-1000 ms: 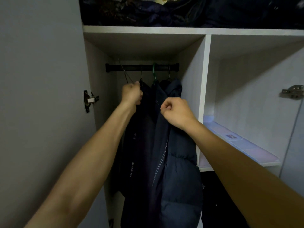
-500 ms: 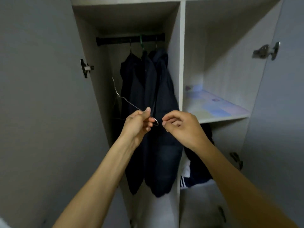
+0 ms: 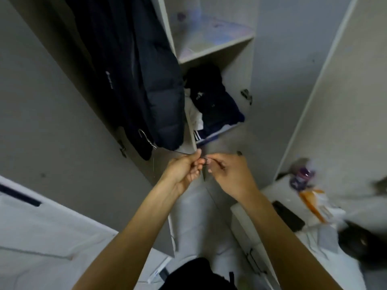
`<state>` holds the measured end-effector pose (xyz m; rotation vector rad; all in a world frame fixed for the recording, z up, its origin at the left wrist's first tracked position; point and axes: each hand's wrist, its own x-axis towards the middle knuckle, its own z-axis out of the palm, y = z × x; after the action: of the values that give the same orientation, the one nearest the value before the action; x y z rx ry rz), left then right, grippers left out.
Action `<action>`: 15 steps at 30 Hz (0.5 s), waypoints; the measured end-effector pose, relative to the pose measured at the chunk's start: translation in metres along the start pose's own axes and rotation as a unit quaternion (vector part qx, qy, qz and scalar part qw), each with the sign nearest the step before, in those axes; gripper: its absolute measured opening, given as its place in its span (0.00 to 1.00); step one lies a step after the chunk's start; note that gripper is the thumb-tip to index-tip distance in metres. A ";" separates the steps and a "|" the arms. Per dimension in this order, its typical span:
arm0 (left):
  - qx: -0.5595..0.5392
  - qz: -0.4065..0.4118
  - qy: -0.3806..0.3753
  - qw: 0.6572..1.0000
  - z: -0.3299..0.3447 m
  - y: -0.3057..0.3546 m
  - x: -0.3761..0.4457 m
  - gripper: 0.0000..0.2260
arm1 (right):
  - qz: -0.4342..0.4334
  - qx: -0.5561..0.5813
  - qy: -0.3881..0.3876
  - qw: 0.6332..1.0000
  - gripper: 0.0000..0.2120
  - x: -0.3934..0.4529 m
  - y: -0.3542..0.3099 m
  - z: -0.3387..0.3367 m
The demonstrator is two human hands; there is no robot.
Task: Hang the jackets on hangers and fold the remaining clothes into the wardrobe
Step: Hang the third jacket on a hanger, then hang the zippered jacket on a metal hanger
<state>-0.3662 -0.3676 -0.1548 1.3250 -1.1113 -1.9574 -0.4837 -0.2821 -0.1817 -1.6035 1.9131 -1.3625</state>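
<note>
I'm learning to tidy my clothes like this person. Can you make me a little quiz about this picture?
1. True or false: the wire hanger already has a jacket on it.
2. Which hand pinches the hanger: A) left hand only, B) right hand only, C) both?
3. Fill in: the loose pile of clothes sits ___ the patterned shelf.

Key: 1 false, the hanger is bare, its hook showing in front of the dark jackets. 2 C. 3 below.
</note>
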 end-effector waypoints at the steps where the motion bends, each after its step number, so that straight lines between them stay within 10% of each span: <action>1: 0.011 -0.018 -0.011 1.000 0.001 -0.012 0.002 0.12 | 0.014 -0.001 0.006 1.000 0.08 -0.013 0.006 0.002; 9: 0.111 -0.102 -0.153 0.977 0.004 -0.073 0.007 0.05 | 0.220 0.059 0.182 0.957 0.15 -0.098 0.028 0.026; 15: 0.315 0.004 -0.235 0.920 -0.041 -0.110 0.003 0.07 | 0.416 0.184 0.436 0.776 0.15 -0.178 0.004 0.061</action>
<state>-0.3271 -0.3264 -0.2575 1.1395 -2.1099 -2.0516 -0.3827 -0.1531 -0.2748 0.2273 2.1148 -1.9591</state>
